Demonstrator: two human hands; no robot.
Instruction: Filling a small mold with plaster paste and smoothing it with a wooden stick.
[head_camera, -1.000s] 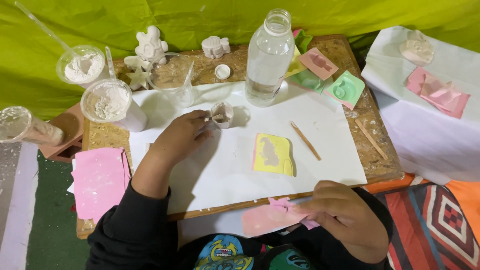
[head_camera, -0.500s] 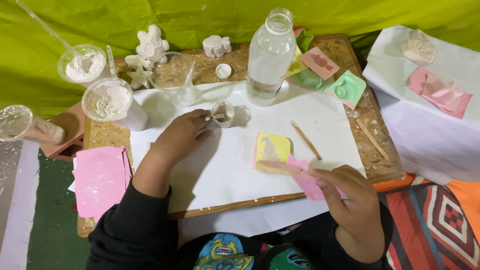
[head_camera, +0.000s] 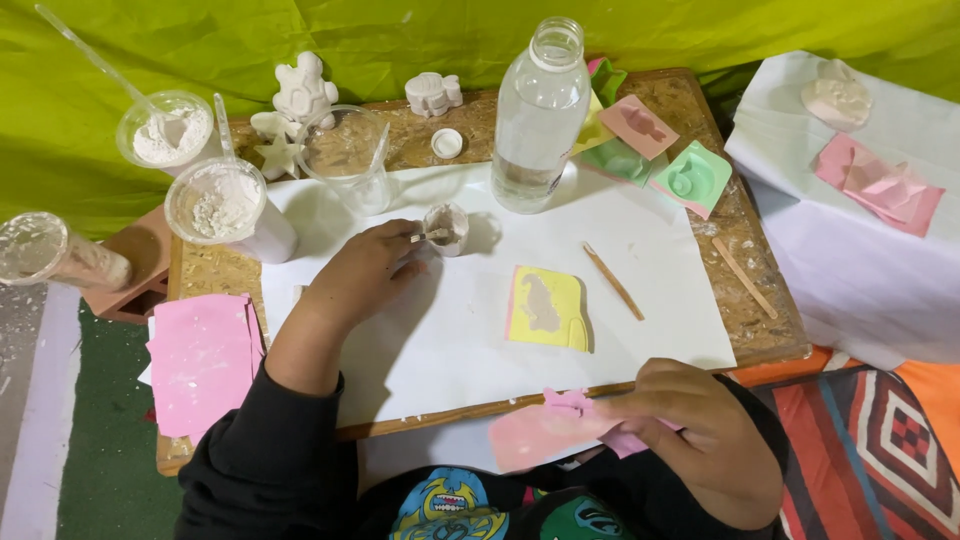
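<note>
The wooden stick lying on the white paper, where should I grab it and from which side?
Grip the wooden stick near its middle, pinching across its thin width from straight above. It lies flat and slanted on the white paper with bare paper on both sides, so fingers can close on it there. The yellow mold sits apart on its left, likely no obstacle.

A single head-worn camera looked steeply down from close above the desk (head_camera: 760, 330), facing the green backdrop (head_camera: 300, 40); no second view shared the scene.
</note>
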